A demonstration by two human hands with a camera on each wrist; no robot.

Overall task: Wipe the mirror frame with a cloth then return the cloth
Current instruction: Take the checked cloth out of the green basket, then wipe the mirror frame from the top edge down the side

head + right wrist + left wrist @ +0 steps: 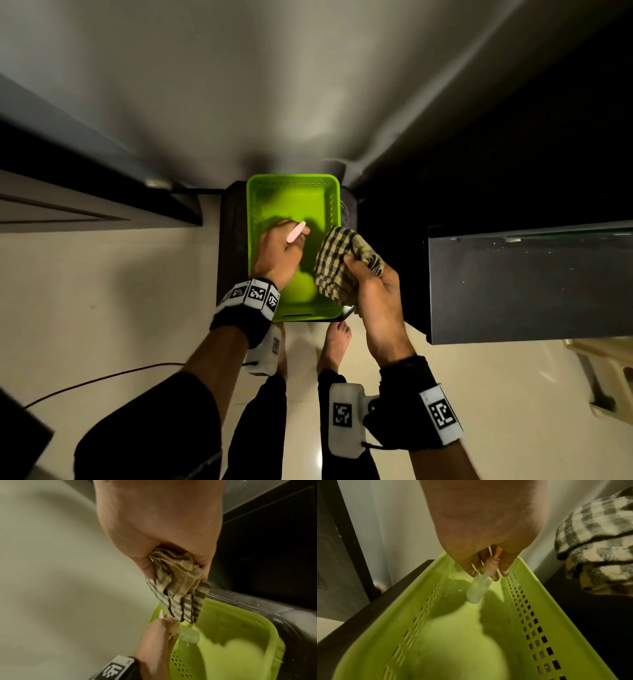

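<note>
A checked beige-and-dark cloth (pixel 339 260) is bunched in my right hand (pixel 373 284), held over the right rim of a lime-green plastic basket (pixel 291 178). My left hand (pixel 279 251) is inside the basket and pinches a small clear bottle with a pink top (pixel 296 233), its base pointing down at the basket floor. The left wrist view shows the bottle (pixel 477 591) hanging from the fingers, with the cloth (pixel 597 540) at the right. The right wrist view has the cloth (pixel 181 592) above the basket (pixel 240 635). No mirror is identifiable.
The basket sits on a dark stand (pixel 233 240) against a pale wall. A grey glossy cabinet (pixel 527 284) juts out at the right. A cable (pixel 102 380) runs across the cream floor at the left. My bare feet (pixel 337 346) stand just before the stand.
</note>
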